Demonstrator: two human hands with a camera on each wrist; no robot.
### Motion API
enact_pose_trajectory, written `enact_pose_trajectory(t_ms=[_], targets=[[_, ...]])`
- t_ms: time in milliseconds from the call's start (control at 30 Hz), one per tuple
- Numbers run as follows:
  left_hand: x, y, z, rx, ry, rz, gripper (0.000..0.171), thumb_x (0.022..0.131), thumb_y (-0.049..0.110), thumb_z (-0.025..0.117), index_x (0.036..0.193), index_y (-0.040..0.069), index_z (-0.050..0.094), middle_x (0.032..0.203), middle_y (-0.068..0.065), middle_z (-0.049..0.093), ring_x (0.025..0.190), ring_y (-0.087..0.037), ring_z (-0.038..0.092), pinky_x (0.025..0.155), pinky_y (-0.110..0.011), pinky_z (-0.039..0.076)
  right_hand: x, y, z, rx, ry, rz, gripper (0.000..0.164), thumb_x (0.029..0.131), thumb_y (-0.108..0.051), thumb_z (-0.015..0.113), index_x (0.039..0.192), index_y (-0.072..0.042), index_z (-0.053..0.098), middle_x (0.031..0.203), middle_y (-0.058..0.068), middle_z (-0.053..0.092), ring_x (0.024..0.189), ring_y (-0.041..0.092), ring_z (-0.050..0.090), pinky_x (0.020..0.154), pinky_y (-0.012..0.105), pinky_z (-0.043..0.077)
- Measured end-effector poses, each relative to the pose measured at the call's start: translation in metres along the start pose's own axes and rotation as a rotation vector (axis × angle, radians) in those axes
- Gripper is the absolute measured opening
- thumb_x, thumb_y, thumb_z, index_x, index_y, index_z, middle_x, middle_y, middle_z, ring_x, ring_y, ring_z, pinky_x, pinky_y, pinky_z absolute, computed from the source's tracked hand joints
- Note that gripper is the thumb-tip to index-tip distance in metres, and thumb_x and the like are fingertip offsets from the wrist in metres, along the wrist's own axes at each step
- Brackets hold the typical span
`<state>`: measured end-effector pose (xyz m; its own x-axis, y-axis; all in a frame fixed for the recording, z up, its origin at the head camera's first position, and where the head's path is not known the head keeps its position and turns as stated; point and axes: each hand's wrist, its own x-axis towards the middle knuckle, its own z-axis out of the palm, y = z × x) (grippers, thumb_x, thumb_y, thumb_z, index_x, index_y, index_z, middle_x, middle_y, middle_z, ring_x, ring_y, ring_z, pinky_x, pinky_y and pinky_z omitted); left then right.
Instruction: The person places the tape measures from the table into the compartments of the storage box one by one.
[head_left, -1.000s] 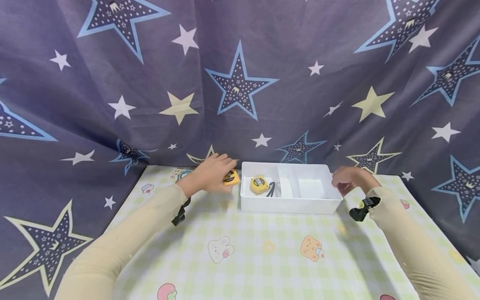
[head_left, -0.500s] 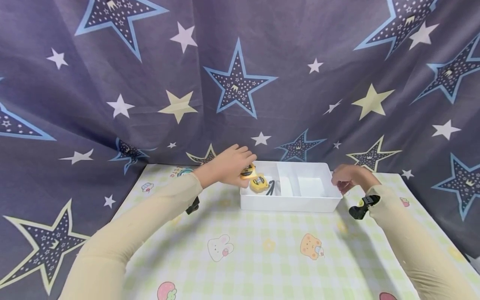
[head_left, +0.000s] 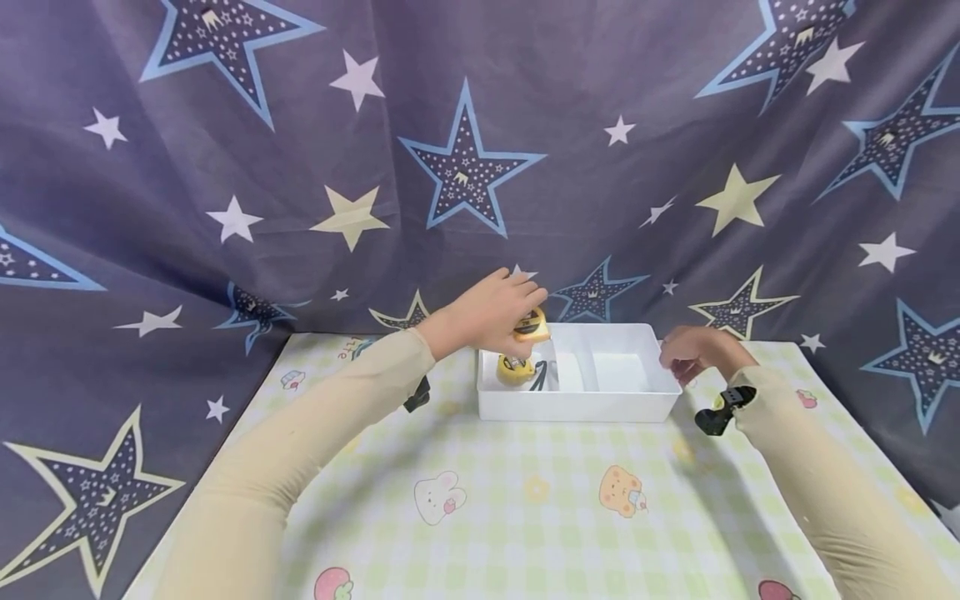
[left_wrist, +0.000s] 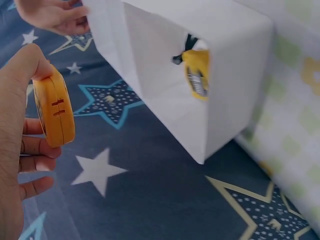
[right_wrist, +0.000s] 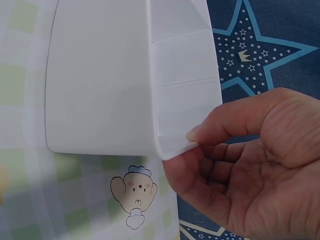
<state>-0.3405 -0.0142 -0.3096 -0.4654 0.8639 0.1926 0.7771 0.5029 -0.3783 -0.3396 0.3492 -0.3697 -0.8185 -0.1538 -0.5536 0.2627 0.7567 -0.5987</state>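
Left hand (head_left: 497, 313) pinches a rounded orange plastic tape measure (head_left: 533, 327) above a white, divided plastic tray (head_left: 577, 407) holding a yellow tape measure (head_left: 513, 372). Right hand (head_left: 696, 350) pinches the tray's rim (right_wrist: 174, 154), best held steady.

Left of your left grip (head_left: 498, 312), letters (head_left: 348, 349) on the bench (head_left: 525, 546) seem to read "life"; the label (head_left: 533, 317) on your tape measure (head_left: 536, 335) is unreadable.

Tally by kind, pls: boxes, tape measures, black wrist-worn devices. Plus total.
White box: 1
Tape measures: 2, one in the left hand, one in the box
Black wrist-worn devices: 2
Total: 5
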Motion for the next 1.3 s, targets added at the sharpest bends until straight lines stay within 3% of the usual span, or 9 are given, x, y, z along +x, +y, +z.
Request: enact_pose_trajectory(t_ms=[167,500,633,833,1067,1300], targets=[[0.013,0.004,-0.009,-0.021,0.007,0.008,0.069,0.082,0.054,0.058,0.135,0.011,0.054,0.12,-0.004,0.065,0.107,-0.023,0.054,0.093,-0.042,0.046,0.001,0.002,-0.001,-0.01,-0.003,-0.003,0.017,0.081,0.001,0.051,0.074,-0.013,0.043,0.073,0.001,0.052,0.067,0.014,0.056,0.068,0.03,0.058],[0.042,0.009,-0.033,0.032,0.019,0.08,0.068,0.083,0.056,0.058,0.133,0.01,0.054,0.116,-0.005,0.063,0.103,-0.023,0.052,0.086,-0.04,0.044,0.002,0.001,0.0,-0.026,-0.005,-0.015,0.018,0.079,0.001,0.049,0.071,-0.014,0.043,0.071,0.001,0.053,0.066,0.013,0.056,0.068,0.029,0.058],[0.051,0.01,-0.039,0.029,0.031,0.076,0.066,0.084,0.055,0.057,0.132,0.01,0.054,0.113,-0.003,0.063,0.102,-0.022,0.052,0.087,-0.041,0.044,0.002,0.001,0.0,-0.018,0.005,-0.013,0.019,0.079,0.002,0.049,0.071,-0.014,0.043,0.073,0.001,0.051,0.067,0.013,0.056,0.067,0.029,0.058],[0.058,0.013,-0.036,-0.004,0.026,0.045,0.07,0.084,0.055,0.056,0.137,0.009,0.052,0.116,-0.003,0.064,0.106,-0.022,0.053,0.09,-0.041,0.046,0.002,0.003,-0.001,-0.005,0.01,-0.004,0.019,0.079,0.001,0.05,0.071,-0.014,0.043,0.074,0.002,0.051,0.067,0.014,0.055,0.066,0.029,0.058],[0.066,0.014,-0.024,-0.053,0.041,0.0,0.063,0.082,0.054,0.057,0.129,0.012,0.054,0.113,-0.001,0.062,0.103,-0.019,0.051,0.088,-0.038,0.046,0.004,0.002,0.0,-0.01,0.008,-0.001,0.019,0.08,0.001,0.05,0.071,-0.014,0.043,0.074,0.002,0.051,0.067,0.014,0.056,0.067,0.029,0.058],[0.075,0.019,-0.016,-0.055,0.006,-0.028,0.073,0.083,0.059,0.057,0.139,0.014,0.05,0.127,-0.001,0.063,0.112,-0.018,0.053,0.096,-0.038,0.046,0.003,0.001,0.002,-0.018,0.018,-0.005,0.018,0.08,0.002,0.05,0.072,-0.013,0.044,0.072,0.002,0.052,0.066,0.014,0.056,0.066,0.03,0.058]])
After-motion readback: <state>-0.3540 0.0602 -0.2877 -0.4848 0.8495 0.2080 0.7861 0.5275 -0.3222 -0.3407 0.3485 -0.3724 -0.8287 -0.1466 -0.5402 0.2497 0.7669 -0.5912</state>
